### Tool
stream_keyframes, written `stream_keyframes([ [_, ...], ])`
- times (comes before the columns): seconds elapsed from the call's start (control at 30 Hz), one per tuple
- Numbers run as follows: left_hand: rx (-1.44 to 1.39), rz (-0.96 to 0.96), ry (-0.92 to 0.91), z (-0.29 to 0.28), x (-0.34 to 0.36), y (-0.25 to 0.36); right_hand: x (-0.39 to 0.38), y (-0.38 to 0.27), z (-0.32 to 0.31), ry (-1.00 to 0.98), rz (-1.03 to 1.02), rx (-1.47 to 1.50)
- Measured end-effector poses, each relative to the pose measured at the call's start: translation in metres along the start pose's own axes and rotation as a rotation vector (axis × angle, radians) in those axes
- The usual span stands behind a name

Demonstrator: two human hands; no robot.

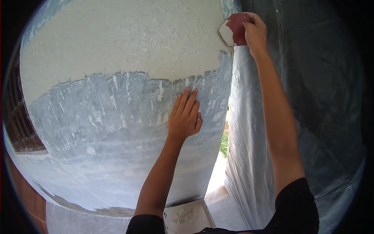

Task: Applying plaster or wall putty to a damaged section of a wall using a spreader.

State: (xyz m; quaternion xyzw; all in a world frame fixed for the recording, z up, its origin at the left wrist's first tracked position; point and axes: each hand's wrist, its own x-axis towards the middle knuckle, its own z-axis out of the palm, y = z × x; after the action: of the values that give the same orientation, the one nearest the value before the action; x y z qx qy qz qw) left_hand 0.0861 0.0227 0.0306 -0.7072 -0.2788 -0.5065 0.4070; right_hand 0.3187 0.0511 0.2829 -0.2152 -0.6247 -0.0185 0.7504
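Observation:
My right hand (256, 35) is closed on a flat dark-red plaster scraper (239, 27) at the upper right. Pale wet plaster (225, 34) covers the scraper's left edge, which meets the wall's right edge. Lower down, my left hand (184, 115) lies with outstretched fingers against the bare grey wall (117, 117), holding nothing. Its fingertips are just below the ragged lower border of a broad cream plaster coat (136, 39) that spreads over the upper wall.
Translucent plastic sheeting (249, 156) hangs along the wall's right side, with a bright gap (220, 167) between them. Below stands a square, plaster-smeared tray (189, 218). A dark brown slatted frame (21, 117) is at the far left.

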Motion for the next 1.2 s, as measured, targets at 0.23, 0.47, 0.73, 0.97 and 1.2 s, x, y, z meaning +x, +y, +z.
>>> stream_keyframes([
  [0.23,0.001,0.000,-0.006,0.000,-0.001,-0.001,-0.010,-0.001,0.019,0.018,-0.060,-0.233],
  [0.47,-0.019,0.003,-0.001,-0.001,-0.002,-0.001,-0.016,-0.003,0.016,-0.020,-0.030,-0.132],
  [0.73,-0.023,0.003,0.006,-0.001,-0.003,-0.002,-0.006,-0.002,0.003,0.157,0.091,-0.117],
  [0.97,-0.024,0.003,0.018,-0.002,-0.003,-0.003,-0.019,-0.007,0.007,0.198,0.037,-0.245],
  [1.2,-0.055,0.013,0.027,-0.001,0.000,0.000,-0.018,0.016,0.008,0.245,0.051,-0.097],
])
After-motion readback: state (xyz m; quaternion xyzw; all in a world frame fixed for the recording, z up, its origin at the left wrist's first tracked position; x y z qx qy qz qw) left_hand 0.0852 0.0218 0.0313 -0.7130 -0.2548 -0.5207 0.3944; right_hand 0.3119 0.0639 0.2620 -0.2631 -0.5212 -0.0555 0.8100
